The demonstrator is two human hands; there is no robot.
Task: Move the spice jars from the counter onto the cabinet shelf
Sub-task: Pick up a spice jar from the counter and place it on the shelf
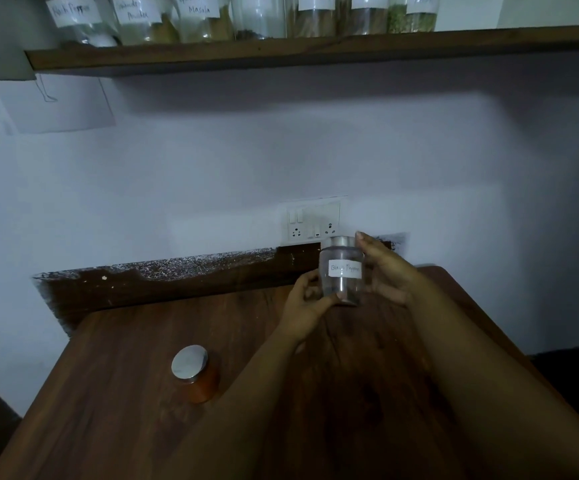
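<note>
A clear glass jar (342, 271) with a steel lid and a white "Black Pepper" label is held above the back of the wooden counter (114, 420). My left hand (303, 308) grips its lower left side with curled fingers. My right hand (386, 271) holds its right side, fingertips up by the lid. A second jar (196, 374) with orange-red powder and a steel lid stands on the counter's left part. Several labelled jars (198, 15) line the wooden shelf (315, 51) overhead.
A switch and socket plate (314, 220) sits on the white wall just behind the held jar. A sheet of paper (59, 102) hangs under the shelf's left end. A dark wooden backsplash (163, 282) runs along the counter's back edge.
</note>
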